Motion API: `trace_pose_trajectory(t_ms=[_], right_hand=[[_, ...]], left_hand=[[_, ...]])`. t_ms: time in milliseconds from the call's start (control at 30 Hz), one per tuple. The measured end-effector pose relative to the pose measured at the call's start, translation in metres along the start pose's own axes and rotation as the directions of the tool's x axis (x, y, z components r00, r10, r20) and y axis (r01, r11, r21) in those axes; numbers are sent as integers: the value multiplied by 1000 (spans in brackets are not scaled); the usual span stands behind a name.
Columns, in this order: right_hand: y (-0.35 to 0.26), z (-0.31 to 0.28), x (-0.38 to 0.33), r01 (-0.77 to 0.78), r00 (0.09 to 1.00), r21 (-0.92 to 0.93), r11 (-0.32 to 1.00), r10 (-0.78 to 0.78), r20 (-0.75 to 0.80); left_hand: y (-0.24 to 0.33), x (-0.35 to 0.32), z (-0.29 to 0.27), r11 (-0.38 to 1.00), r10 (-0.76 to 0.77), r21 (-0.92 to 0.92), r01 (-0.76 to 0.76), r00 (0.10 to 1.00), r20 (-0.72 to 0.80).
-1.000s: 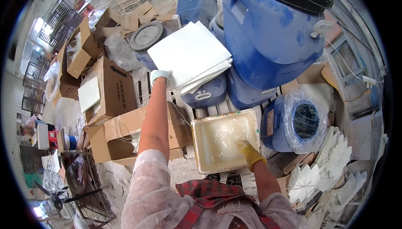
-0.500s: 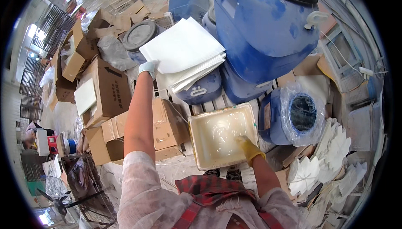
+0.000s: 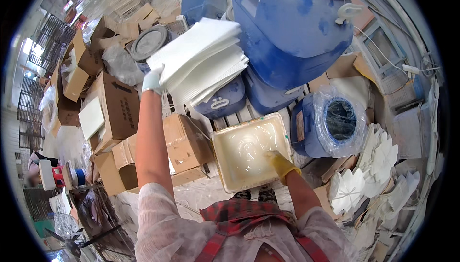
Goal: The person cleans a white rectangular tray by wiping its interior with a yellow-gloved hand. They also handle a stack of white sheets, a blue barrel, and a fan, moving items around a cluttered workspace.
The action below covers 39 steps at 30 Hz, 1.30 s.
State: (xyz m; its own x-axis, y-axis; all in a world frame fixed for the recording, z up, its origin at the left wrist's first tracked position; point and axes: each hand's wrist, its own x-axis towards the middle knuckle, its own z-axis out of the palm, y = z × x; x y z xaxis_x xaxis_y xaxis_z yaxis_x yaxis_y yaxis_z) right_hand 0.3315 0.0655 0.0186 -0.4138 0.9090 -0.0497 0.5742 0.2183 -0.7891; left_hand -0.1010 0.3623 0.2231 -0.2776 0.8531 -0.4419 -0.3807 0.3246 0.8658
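My left hand [image 3: 153, 81], in a pale glove, grips the near left edge of a stack of white sheets [image 3: 199, 53]. The upper sheets bend up and fan apart from those below. The stack rests over a blue drum [image 3: 223, 100]. My right hand [image 3: 283, 166], in a yellow glove, reaches over the right side of a rectangular tub [image 3: 221, 159] of glossy cream liquid [image 3: 249, 149]. Its fingers stretch toward the liquid, their tips coated in cream colour; nothing is seen held in them. Whether the fingertips dip in, I cannot tell.
A large blue barrel [image 3: 292, 27] with a black lid stands behind the tub. To the right are a plastic-wrapped blue container [image 3: 306, 130] and piled white cut pieces [image 3: 347, 190]. Cardboard boxes [image 3: 184, 139] and a grey-lidded bucket [image 3: 149, 42] are on the left.
My left hand has shifted left and lifted the sheets' edge, so the upper ones now curl and fan apart. My right hand stays over the tub. The whole view has shifted slightly.
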Motion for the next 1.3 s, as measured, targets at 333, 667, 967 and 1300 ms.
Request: trace_pose_trajectory(t_ms=[333, 667, 967, 1300], right_hand=[[25, 16, 8, 74, 990, -195, 978, -47, 136], [40, 30, 10, -281, 959, 149, 948, 269, 91], [12, 15, 5, -274, 961, 98, 957, 269, 58], [2, 30, 7, -405, 914, 277, 872, 396, 89]], left_hand=[[-38, -12, -35, 921, 268, 294, -254, 963, -8], [-68, -12, -57, 802, 325, 566, -193, 935, -142], [39, -30, 5, 620, 360, 732, -283, 931, 56], [12, -32, -17, 986, -109, -121, 113, 993, 42]])
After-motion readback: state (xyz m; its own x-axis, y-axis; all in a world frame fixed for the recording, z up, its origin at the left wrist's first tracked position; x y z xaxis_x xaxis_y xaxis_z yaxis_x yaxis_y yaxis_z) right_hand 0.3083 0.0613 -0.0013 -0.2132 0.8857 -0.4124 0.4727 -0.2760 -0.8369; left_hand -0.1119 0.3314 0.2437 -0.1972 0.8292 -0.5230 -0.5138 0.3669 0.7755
